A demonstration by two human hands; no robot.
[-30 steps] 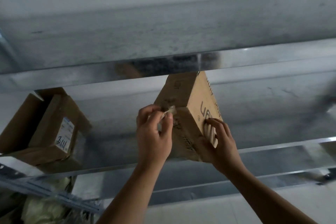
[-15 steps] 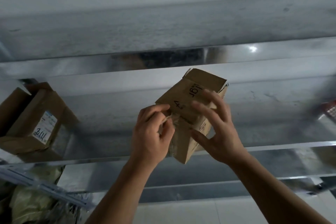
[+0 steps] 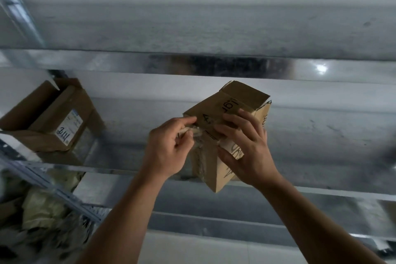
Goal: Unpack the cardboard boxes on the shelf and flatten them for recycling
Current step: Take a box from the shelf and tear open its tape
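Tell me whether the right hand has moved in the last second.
Yes. The right hand has moved up, away from the shelf rail, from the lower edge of the box onto its front face.

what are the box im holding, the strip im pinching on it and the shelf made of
The box: brown cardboard, matte, with creased flaps and black marker writing. The strip pinched by the left hand: probably clear plastic packing tape, crinkled and slightly glossy, though blur leaves it open. The shelf: sheet metal, likely galvanized steel, grey with a mirror-like front edge.
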